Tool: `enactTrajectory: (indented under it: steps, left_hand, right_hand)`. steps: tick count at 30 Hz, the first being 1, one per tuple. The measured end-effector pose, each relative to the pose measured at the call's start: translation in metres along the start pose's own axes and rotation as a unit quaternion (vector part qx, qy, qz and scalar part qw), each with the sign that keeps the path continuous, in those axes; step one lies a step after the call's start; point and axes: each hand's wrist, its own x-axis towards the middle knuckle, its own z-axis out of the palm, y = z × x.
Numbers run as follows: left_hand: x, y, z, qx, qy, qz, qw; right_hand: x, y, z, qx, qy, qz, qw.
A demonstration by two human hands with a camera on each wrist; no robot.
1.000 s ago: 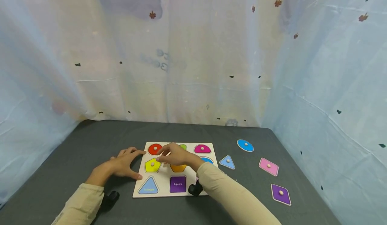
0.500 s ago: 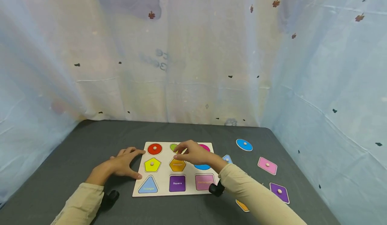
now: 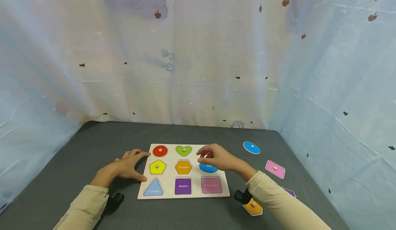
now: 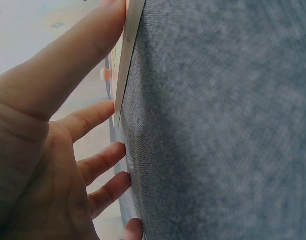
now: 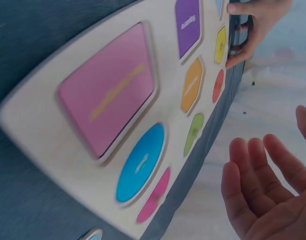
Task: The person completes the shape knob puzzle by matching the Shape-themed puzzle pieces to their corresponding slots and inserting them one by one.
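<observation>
A white shape-puzzle board (image 3: 168, 175) lies on the dark table. My left hand (image 3: 130, 166) touches its left edge with thumb and forefinger spread; the wrist view shows the thumb (image 4: 68, 55) against the wooden rim. My right hand (image 3: 218, 157) hovers over the board's right side with bent fingers, holding nothing; its wrist view shows a gap between thumb and fingers (image 5: 253, 175). Knobbed pieces sit in the board: a red circle (image 3: 160, 151), green heart (image 3: 184, 150), yellow pentagon (image 3: 158, 167) and magenta half-circle (image 5: 154, 196). The hexagon, oval, triangle, square and rectangle recesses show printed words.
Loose knobbed pieces lie right of the board: a blue oval (image 3: 251, 148), a pink rectangle (image 3: 277, 172), a purple piece (image 3: 290, 192) partly behind the right sleeve, and an orange hexagon (image 3: 253, 209). A patterned curtain (image 3: 185, 68) hangs behind the table.
My right hand has moved rightward from above the yellow pentagon, uncovering the green heart and hexagon recess. The orange hexagon piece has come into view below the sleeve. My left hand stays put.
</observation>
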Motion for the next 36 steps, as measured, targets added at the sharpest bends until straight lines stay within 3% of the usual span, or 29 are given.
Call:
enactTrajectory:
  steps: [12,18,25,30,36]
  left_hand:
    - [0.0,0.001,-0.001,0.003,-0.003,-0.003,1.0]
    - [0.001,0.0,-0.001,0.008,-0.009,-0.004,0.9999]
    - [-0.001,0.001,-0.002,0.004,0.005,0.001,1.0]
    - [-0.003,0.001,-0.003,0.003,0.005,-0.001,1.0]
    - [-0.001,0.002,-0.003,0.005,-0.002,-0.001,1.0]
  right_hand:
    - [-0.051,0.033,-0.017,0.011,0.023,0.013,0.9996]
    - [-0.075,0.048,-0.019,0.03,0.029,0.012,0.9991]
    - [-0.099,0.063,-0.018,0.056,0.036,0.011,0.9977]
    - [-0.119,0.072,-0.016,0.065,0.015,0.008,0.9978]
    - [-0.148,0.086,-0.014,0.109,-0.031,0.001,0.9935]
